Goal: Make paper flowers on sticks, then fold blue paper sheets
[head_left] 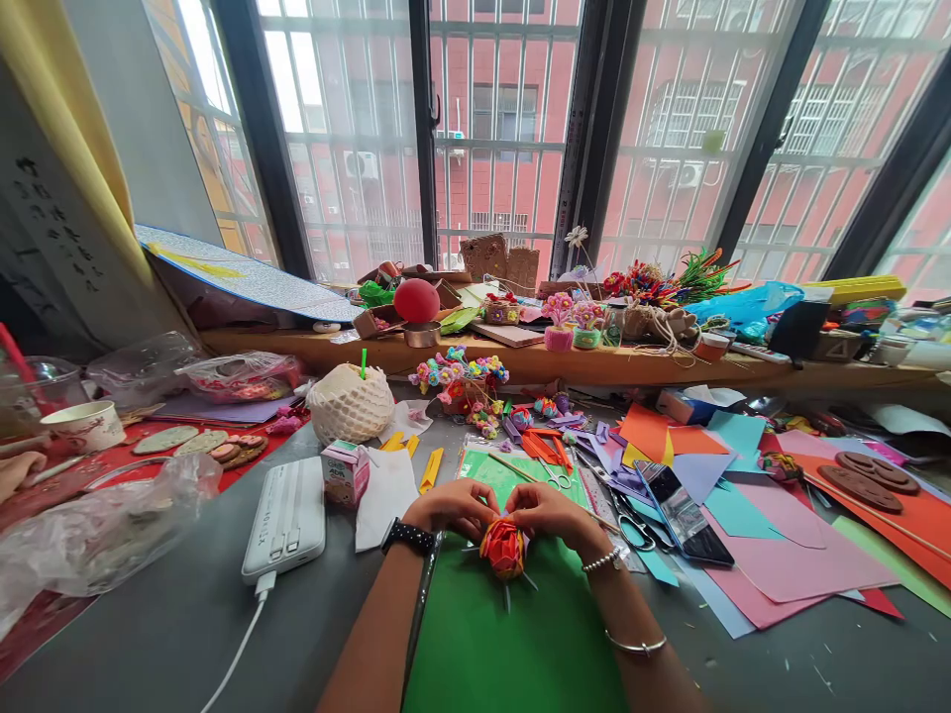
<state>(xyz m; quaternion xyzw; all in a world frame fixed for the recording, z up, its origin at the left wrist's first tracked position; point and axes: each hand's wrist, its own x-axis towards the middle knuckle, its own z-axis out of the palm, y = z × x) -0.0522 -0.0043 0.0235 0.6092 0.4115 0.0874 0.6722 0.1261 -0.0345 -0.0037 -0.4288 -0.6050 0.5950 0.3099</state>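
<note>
Left hand (455,507), right hand (551,513) curled, pinching flower (503,551).

Head cam — looks fwd/down, near desk (134,644), facing windows (512,178) — prob. wide-angle.

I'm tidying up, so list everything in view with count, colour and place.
Green sheet: one, green, centre front
Paper flower: one, red, orange and yellow, over green sheet
Power bank: one, white, left
Drink carton: one, pink-white, left
Netted round item: one, white, behind drink carton
Paper cup: one, white, far left
Plastic bags: several, clear, left
Phone: one, dark, right
Scissors: two pairs, mixed, right of centre
Papers: many, mixed, right
Ovals: two, brown, far right
Small flowers: many, multicoloured, centre back
Ball: one, red, windowsill
Windows: several, dark-framed, background
Curtain: one, yellow, upper left
Clutter: uncountable, mixed, throughout
Watch: one, black, left wrist
Bracelets: two, silver, right arm
Left hand: one, bare, on paper flower
Right hand: one, bare, on paper flower
</note>
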